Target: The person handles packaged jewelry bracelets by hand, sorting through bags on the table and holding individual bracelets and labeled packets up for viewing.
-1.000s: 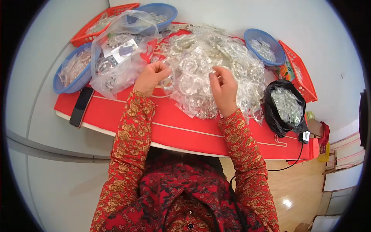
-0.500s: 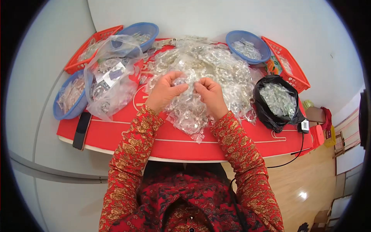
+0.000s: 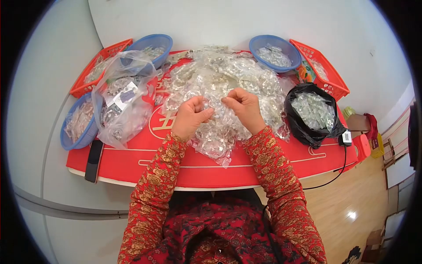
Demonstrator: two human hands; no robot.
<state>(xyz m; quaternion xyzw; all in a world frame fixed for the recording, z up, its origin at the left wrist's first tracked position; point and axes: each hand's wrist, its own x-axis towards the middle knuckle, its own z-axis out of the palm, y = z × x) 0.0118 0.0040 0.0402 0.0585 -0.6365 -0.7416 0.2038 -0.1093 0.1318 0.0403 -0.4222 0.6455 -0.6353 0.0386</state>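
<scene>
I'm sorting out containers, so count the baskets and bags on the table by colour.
Blue round plastic baskets: 3
Red rectangular plastic baskets: 2
Clear plastic bag: 1
Black plastic bag: 1
Total: 7

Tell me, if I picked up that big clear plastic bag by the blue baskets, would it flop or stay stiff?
The big clear bag would probably flop: its film is thin and crumpled, slumped over its contents. It may feel heavyish, since it bulges with small packets. The glossy film could be a bit slippery.
</scene>
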